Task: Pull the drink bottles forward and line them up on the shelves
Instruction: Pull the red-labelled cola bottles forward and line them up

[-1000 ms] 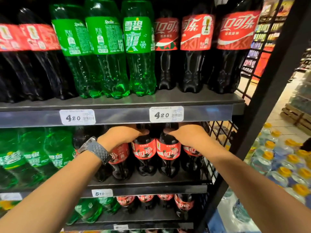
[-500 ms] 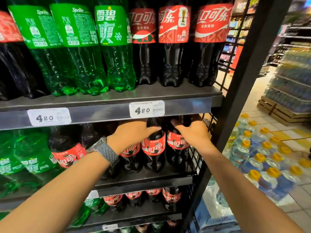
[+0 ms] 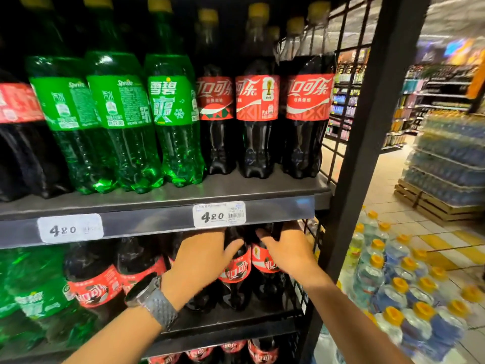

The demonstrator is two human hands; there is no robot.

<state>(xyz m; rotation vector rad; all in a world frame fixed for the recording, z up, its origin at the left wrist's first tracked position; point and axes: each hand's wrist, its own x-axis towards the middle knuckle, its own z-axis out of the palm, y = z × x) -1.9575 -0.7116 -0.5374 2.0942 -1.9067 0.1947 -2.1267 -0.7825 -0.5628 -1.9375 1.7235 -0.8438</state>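
Note:
Both my hands reach into the middle shelf [image 3: 231, 327] at its right end. My left hand [image 3: 202, 256], with a grey watch on the wrist, grips the shoulder of a dark cola bottle [image 3: 235, 274] with a red label. My right hand [image 3: 286, 248] holds the neighbouring cola bottle [image 3: 262, 261] near its neck. More cola bottles [image 3: 91, 282] stand to the left on the same shelf, then green Sprite bottles [image 3: 29, 292]. The bottle tops are hidden behind the shelf edge above.
The upper shelf [image 3: 157, 222] carries green Sprite bottles [image 3: 115, 122] and large cola bottles [image 3: 257, 114], with price tags [image 3: 219, 214] on its front. A black upright post [image 3: 367, 143] bounds the rack on the right. Packs of water bottles [image 3: 409, 292] sit on the floor beside it.
The view has tilted up and shifted left, showing the upper shelf's bottle caps. Both hands stay on the two cola bottles and have shifted slightly right along the middle shelf.

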